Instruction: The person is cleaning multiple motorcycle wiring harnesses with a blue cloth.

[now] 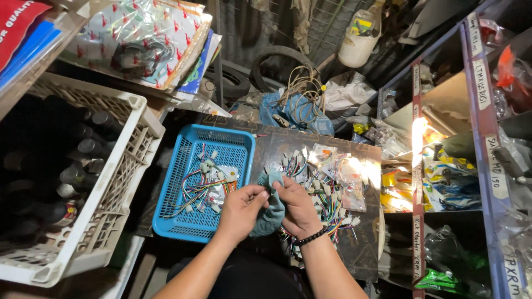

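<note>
Both hands meet over a dark board in front of me. My left hand and my right hand pinch a teal-grey cloth between them; the cloth hangs down between the wrists. A small part may be wrapped inside it, but I cannot tell. A black bead bracelet circles my right wrist. Just beyond the right hand lies a heap of coloured wire harnesses with white connectors. A blue plastic basket to the left of my left hand holds more such harnesses.
A large beige crate with dark cylinders stands at the left. Shelves with bagged parts rise at the right. Bagged gaskets lie on a shelf at the upper left. Tyres, a white jug and a blue bag crowd the back.
</note>
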